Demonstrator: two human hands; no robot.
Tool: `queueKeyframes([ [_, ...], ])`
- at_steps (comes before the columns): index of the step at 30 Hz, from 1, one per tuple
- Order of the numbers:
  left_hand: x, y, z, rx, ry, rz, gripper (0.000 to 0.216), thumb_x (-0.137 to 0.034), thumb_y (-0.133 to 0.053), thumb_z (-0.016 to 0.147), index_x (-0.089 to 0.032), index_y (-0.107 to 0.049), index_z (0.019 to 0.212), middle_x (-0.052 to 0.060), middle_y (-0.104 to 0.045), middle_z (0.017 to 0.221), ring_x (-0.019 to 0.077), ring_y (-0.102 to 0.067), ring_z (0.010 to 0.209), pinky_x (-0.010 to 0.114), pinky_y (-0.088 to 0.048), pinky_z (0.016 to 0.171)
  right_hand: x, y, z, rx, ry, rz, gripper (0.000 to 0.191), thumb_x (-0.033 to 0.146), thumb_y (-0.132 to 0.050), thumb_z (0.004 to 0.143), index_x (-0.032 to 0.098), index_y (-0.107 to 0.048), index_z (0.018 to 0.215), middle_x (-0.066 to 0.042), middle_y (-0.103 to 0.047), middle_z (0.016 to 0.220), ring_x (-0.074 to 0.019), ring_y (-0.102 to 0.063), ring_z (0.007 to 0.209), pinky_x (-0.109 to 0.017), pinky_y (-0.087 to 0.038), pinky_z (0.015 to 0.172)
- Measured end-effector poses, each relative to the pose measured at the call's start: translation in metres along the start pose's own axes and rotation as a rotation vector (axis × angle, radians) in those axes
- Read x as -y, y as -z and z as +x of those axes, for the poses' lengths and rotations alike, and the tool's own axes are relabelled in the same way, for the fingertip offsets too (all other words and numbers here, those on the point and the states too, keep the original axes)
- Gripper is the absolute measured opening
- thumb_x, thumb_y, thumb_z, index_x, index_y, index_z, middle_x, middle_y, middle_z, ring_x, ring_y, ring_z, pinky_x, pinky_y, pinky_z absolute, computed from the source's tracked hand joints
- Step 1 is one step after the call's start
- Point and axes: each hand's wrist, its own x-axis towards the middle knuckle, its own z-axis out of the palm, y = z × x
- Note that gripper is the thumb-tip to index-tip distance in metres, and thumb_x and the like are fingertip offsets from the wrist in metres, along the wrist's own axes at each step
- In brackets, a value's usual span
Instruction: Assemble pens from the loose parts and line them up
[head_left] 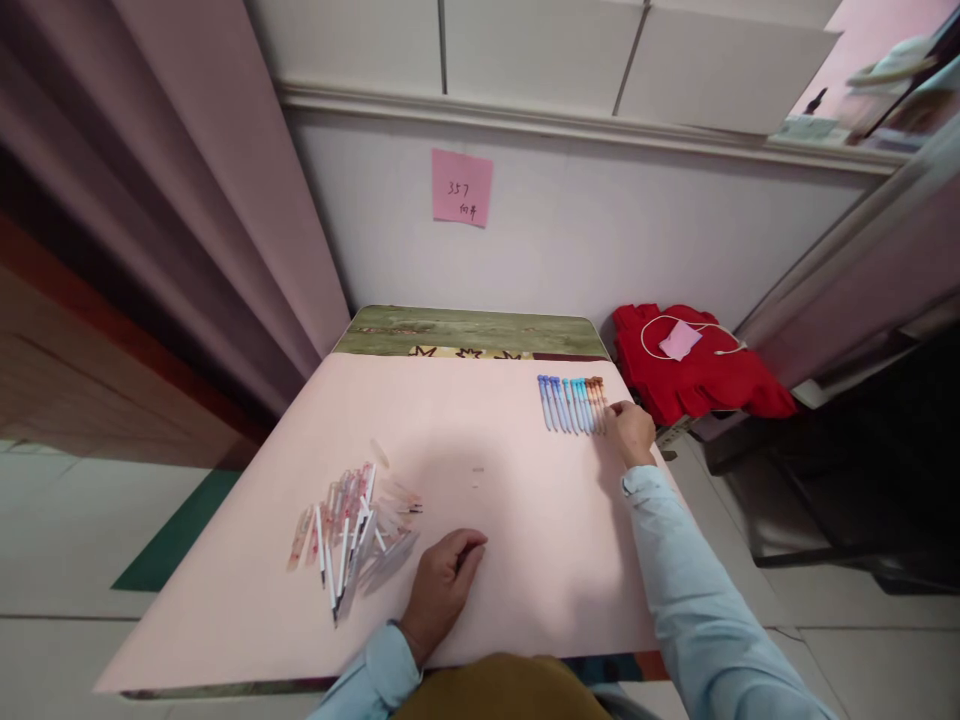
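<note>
My right hand point(631, 430) reaches to the far right of the pink table top point(480, 500), its curled fingers touching the right end of a neat row of pens point(571, 403) with blue and orange caps. My left hand point(444, 588) rests near the front edge with fingers curled loosely; whether it holds anything is hidden. Just left of it lies a loose pile of pens and clear wrappers point(352, 535).
A red cloth point(697, 370) with a white cord and a pink note lies on a seat right of the table. A pink sticky note point(462, 187) is on the wall behind. Curtains point(187, 200) hang at left. Green table surface point(465, 330) shows at the back.
</note>
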Motion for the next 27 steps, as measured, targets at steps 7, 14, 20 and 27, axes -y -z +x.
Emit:
queueKeyframes([
  [7, 0.001, -0.001, 0.0, -0.004, -0.006, 0.004, 0.016, -0.029, -0.053, 0.092, -0.021, -0.067, 0.094, 0.003, -0.072, 0.089, 0.0176, -0.067, 0.083, 0.028, -0.052, 0.076, -0.016, -0.011, 0.029, 0.067, 0.011, 0.062, 0.045, 0.045, -0.051, 0.088, 0.018, -0.069, 0.12, -0.012, -0.073, 0.107, -0.0267, -0.066, 0.098, -0.031, -0.047, 0.078],
  [14, -0.001, 0.0, -0.001, -0.005, -0.005, 0.008, 0.016, -0.029, -0.053, 0.091, -0.021, -0.066, 0.094, 0.003, -0.072, 0.089, 0.018, -0.067, 0.083, 0.029, -0.052, 0.076, -0.014, -0.02, 0.042, 0.111, 0.036, 0.109, 0.043, 0.046, -0.056, 0.086, 0.02, -0.071, 0.116, -0.01, -0.074, 0.103, -0.0256, -0.067, 0.096, -0.031, -0.048, 0.079],
  [20, 0.0, -0.001, -0.001, 0.001, 0.004, 0.005, 0.016, -0.029, -0.052, 0.092, -0.021, -0.066, 0.094, 0.004, -0.072, 0.089, 0.0183, -0.066, 0.082, 0.029, -0.052, 0.076, -0.015, -0.022, 0.04, 0.108, 0.038, 0.14, 0.042, 0.045, -0.058, 0.083, 0.02, -0.072, 0.114, -0.01, -0.074, 0.099, -0.0257, -0.067, 0.094, -0.032, -0.048, 0.079],
  [27, 0.002, -0.001, -0.001, -0.007, -0.002, 0.006, 0.016, -0.029, -0.053, 0.091, -0.021, -0.066, 0.094, 0.003, -0.071, 0.088, 0.0177, -0.066, 0.082, 0.028, -0.051, 0.075, -0.015, -0.015, 0.029, 0.036, 0.014, 0.224, 0.048, 0.044, -0.058, 0.081, 0.013, -0.069, 0.116, -0.014, -0.073, 0.102, -0.0272, -0.066, 0.095, -0.034, -0.047, 0.082],
])
